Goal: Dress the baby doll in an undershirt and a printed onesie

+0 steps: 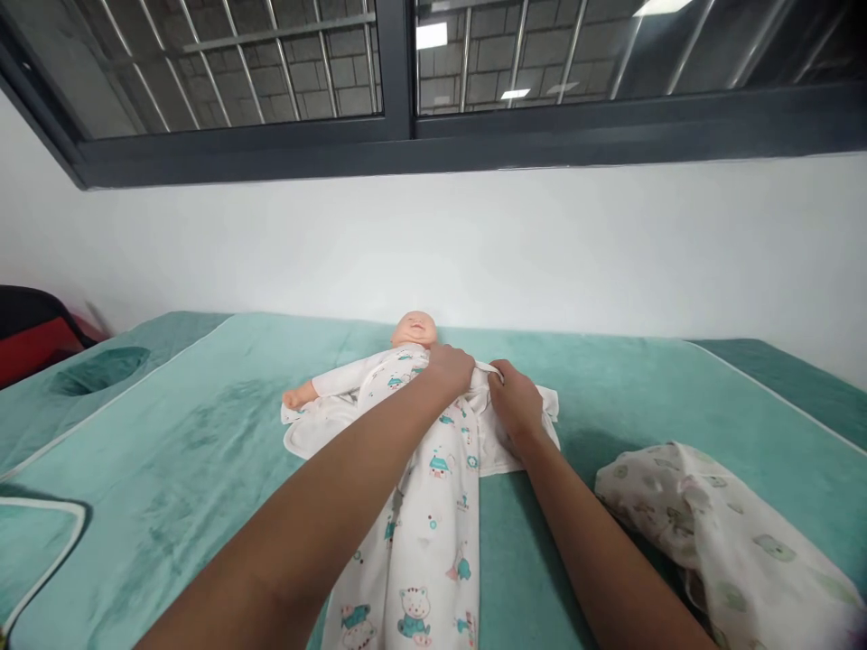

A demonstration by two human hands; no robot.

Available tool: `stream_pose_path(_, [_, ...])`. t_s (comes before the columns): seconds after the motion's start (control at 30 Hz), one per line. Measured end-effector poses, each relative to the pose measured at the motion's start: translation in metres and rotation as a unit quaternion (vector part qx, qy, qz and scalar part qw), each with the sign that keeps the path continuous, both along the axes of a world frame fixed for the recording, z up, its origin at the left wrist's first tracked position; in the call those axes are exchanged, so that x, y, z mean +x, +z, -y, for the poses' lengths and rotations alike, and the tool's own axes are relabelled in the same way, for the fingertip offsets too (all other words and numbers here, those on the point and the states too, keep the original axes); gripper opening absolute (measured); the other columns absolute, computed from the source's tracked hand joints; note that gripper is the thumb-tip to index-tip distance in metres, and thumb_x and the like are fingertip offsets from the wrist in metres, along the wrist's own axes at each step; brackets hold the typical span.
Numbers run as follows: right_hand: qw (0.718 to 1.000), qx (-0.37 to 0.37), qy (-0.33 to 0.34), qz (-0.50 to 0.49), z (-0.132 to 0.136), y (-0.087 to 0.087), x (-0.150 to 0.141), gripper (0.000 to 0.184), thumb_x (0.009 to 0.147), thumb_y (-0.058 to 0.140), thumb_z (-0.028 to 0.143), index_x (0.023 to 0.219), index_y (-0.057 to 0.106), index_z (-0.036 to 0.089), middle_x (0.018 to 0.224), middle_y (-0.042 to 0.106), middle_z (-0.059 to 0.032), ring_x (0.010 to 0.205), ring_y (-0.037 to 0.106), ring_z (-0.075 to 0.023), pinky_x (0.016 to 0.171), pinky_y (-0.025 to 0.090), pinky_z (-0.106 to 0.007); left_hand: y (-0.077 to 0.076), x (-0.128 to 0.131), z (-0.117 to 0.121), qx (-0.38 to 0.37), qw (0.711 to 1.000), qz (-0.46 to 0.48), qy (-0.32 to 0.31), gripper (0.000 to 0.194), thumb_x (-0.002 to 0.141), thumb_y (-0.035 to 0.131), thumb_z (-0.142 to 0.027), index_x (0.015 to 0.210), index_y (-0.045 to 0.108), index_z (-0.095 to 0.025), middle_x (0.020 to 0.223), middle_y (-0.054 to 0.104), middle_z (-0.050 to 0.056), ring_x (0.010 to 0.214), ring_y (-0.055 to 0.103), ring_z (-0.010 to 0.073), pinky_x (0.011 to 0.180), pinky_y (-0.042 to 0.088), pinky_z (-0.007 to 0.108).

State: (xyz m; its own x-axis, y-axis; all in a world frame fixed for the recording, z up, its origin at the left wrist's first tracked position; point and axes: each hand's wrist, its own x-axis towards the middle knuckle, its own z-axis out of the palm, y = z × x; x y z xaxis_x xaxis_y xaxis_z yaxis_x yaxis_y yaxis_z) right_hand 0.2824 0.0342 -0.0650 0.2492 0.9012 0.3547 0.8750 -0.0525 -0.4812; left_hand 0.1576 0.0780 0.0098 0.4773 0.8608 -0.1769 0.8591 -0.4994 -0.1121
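Observation:
A baby doll [415, 330] lies on its back on a green padded bed, head toward the wall. White baby clothing [433, 533] printed with teal houses and kittens covers its body and spreads toward me. On the left, the doll's arm [339, 376] stretches out in a white sleeve with its hand showing. My left hand [451, 368] is closed on the cloth at the doll's chest, just below the chin. Close by on the right, my right hand [516, 397] pinches the white cloth at its upper edge. The doll's other arm is hidden.
A crumpled white cloth with green prints [718, 533] lies at the right front. The green bed cover [203, 433] has a round hollow [108, 368] at the left, near a red and black item [41, 334]. A white wall [433, 244] and barred window stand behind.

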Motion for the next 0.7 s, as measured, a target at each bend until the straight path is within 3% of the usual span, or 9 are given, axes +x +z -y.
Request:
stream_pose_path(0.37, [0.977, 0.022, -0.025, -0.209, 0.005, 0.007, 0.017, 0.028, 0.078, 0.043, 0.027, 0.092, 0.068, 0.026, 0.091, 0.071, -0.0048, 0.084, 0.06, -0.0239, 0.07, 0.041, -0.032, 0.056, -0.055, 0.016, 0.038, 0.999, 0.001, 0.033, 0.034, 0.079, 0.061, -0.016, 0.112, 0.063, -0.017, 0.111, 0.067, 0.016, 0.103, 0.064, 0.03, 0.085, 0.048, 0.04])
stream_pose_path(0.6, [0.939, 0.048, 0.016, -0.34, -0.008, -0.01, 0.032, 0.032, 0.06, 0.046, 0.024, 0.084, 0.067, 0.02, 0.078, 0.071, -0.0037, 0.07, 0.062, -0.0212, 0.063, 0.046, -0.031, 0.057, -0.07, 0.022, 0.049, 0.997, 0.017, 0.05, 0.033, 0.08, 0.059, -0.016, 0.113, 0.06, -0.017, 0.112, 0.067, 0.014, 0.103, 0.063, 0.0289, 0.085, 0.048, 0.038])
stream_pose_path(0.7, [0.917, 0.069, 0.044, -0.391, -0.012, -0.013, 0.033, 0.035, 0.054, 0.045, 0.02, 0.082, 0.066, 0.018, 0.08, 0.073, -0.005, 0.075, 0.065, -0.0224, 0.067, 0.05, -0.032, 0.054, -0.071, 0.02, 0.058, 0.996, 0.033, 0.054, 0.034, 0.082, 0.056, -0.018, 0.115, 0.057, -0.017, 0.113, 0.066, 0.014, 0.102, 0.063, 0.0294, 0.083, 0.049, 0.039])
